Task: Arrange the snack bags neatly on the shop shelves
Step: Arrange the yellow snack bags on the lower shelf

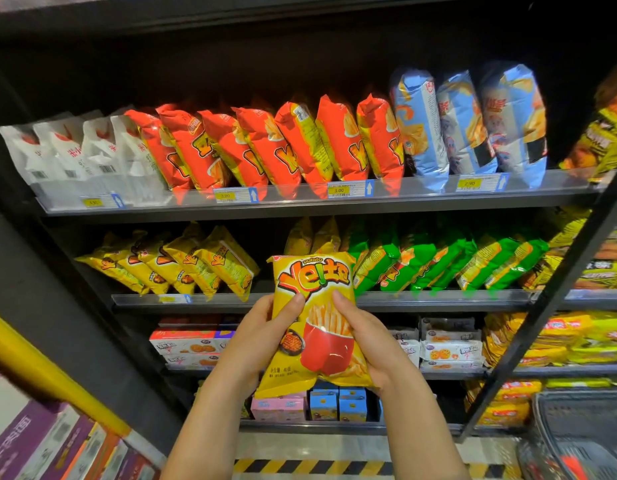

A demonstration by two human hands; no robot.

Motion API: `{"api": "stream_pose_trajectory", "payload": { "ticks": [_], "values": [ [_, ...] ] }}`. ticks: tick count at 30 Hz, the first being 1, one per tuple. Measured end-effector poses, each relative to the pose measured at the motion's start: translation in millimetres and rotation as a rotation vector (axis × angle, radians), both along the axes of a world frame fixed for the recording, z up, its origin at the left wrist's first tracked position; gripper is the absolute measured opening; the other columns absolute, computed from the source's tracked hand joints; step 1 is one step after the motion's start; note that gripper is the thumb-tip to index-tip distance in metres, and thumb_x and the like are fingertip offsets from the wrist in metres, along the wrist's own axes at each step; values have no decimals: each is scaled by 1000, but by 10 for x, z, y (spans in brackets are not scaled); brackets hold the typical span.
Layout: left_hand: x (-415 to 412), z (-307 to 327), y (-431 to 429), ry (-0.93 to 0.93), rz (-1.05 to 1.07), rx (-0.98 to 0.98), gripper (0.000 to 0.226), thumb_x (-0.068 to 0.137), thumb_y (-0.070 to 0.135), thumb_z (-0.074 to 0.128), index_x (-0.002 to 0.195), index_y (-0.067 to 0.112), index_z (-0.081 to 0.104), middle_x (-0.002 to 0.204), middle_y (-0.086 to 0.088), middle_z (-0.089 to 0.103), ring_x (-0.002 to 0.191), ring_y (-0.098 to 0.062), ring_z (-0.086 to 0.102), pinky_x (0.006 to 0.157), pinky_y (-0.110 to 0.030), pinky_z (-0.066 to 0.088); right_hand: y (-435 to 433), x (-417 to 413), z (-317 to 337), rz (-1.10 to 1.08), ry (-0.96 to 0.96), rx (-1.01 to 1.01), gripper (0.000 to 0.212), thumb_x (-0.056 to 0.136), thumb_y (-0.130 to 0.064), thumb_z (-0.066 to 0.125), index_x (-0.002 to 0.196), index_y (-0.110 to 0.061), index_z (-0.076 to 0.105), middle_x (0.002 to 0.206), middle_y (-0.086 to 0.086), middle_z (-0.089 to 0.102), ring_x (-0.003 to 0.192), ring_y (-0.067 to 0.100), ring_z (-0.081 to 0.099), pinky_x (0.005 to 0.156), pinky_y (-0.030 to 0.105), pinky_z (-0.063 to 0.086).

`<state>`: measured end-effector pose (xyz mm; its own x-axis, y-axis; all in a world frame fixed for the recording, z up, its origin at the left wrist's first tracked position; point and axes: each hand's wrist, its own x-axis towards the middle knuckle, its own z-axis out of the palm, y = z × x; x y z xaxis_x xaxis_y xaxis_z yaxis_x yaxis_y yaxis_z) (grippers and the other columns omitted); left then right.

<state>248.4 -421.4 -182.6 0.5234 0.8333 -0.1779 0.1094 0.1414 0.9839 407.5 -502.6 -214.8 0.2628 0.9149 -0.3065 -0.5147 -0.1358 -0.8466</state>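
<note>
I hold a yellow snack bag (315, 306) with a fries picture upright in front of the second shelf (404, 300). My left hand (262, 337) grips its left edge with the thumb on the front. My right hand (366, 341) grips the right edge the same way. Behind the bag, the second shelf has a gap between a row of yellow bags (182, 261) on the left and two more yellow bags (314, 237), then green bags (438, 261) to the right.
The top shelf (300, 202) carries white, red and blue bags leaning in rows. Lower shelves hold biscuit packs (449, 348) and small boxes (334, 403). Purple boxes (40, 441) sit lower left, a dark basket (577, 427) lower right. A black upright post (549, 306) divides the shelving.
</note>
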Motion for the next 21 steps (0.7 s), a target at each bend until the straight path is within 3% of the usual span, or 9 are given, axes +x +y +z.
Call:
{"api": "stream_pose_trajectory", "payload": {
  "ticks": [3, 6, 9, 12, 15, 17, 19, 21],
  "values": [
    [-39, -32, 57, 137, 139, 184, 71, 90, 51, 75, 150, 28, 46, 136, 7, 57, 104, -2, 60, 71, -21, 50, 22, -6, -85, -79, -41, 26, 44, 96, -40, 71, 133, -16, 67, 117, 11, 79, 110, 30, 76, 101, 53, 58],
    [-73, -46, 53, 121, 181, 325, 49, 95, 39, 75, 138, 41, 51, 132, 14, 60, 110, 2, 60, 81, -24, 52, 54, -16, -131, -173, -140, 29, 47, 93, -44, 74, 133, -21, 66, 116, 5, 80, 107, 25, 77, 99, 54, 59],
    [-41, -48, 36, 117, 97, 347, 32, 101, 39, 67, 129, 50, 57, 131, 25, 63, 119, 3, 61, 96, -34, 58, 114, -58, -146, -261, -278, 27, 46, 90, -51, 77, 128, -29, 65, 114, 0, 80, 103, 21, 78, 93, 53, 62],
    [37, -71, -29, 170, -29, 334, 46, 101, 47, 64, 145, 47, 50, 145, 20, 53, 129, -2, 55, 102, -40, 59, 176, -148, -151, -270, -342, 19, 54, 86, -58, 79, 129, -31, 60, 118, 0, 76, 104, 21, 76, 91, 53, 63],
    [90, -110, -55, 224, -47, 337, 66, 97, 59, 63, 156, 41, 40, 152, 14, 41, 133, -4, 49, 109, -41, 54, 208, -221, -129, -238, -431, 22, 52, 95, -54, 69, 139, -31, 52, 124, -3, 71, 109, 17, 72, 96, 49, 61],
    [90, -118, -40, 251, -39, 301, 73, 91, 67, 63, 156, 45, 37, 152, 12, 40, 133, -9, 50, 109, -42, 54, 211, -232, -103, -186, -440, 27, 55, 97, -62, 60, 143, -34, 49, 131, -5, 68, 115, 13, 69, 100, 47, 59],
    [76, -141, -7, 266, -20, 298, 53, 90, 67, 66, 136, 59, 41, 145, 10, 47, 126, -10, 55, 102, -39, 55, 209, -219, -99, -141, -438, 28, 55, 96, -73, 51, 140, -41, 54, 134, -8, 68, 121, 12, 67, 104, 47, 57],
    [62, -191, 21, 233, 44, 316, 55, 88, 61, 74, 133, 55, 43, 140, 8, 54, 123, -12, 58, 94, -34, 53, 211, -216, -86, -124, -430, 45, 32, 104, -63, 47, 129, -48, 62, 131, -10, 71, 120, 14, 69, 102, 45, 58]
  ]
}}
